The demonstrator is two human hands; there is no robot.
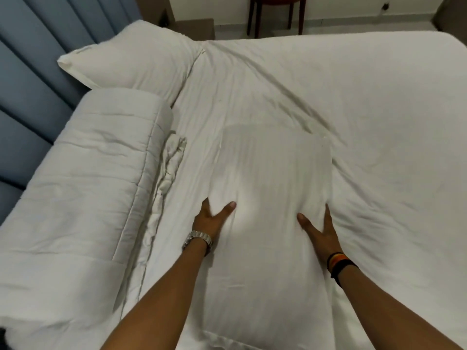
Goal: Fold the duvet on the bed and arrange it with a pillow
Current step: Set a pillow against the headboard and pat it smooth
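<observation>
Fingers (205, 206) of left hand (211, 219) and right hand (321, 229) grip the pillow (274, 178) beside the folded duvet (83, 178).

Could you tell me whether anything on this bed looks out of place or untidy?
Yes. A twisted bunch of white fabric lies crumpled beside the folded duvet, untidy against its neat edge. The sheet has long diagonal creases. The pillow mid-bed is not yet arranged. Nothing looks spilled or damaged.

Count: 2 pillows, near pillow (273, 178) and far pillow (131, 56). 1 folded duvet (83, 188). 1 bed (379, 97). 2 hands, my left hand (211, 219) and right hand (322, 229). 1 watch (198, 239). 1 wooden table (252, 17).
</observation>
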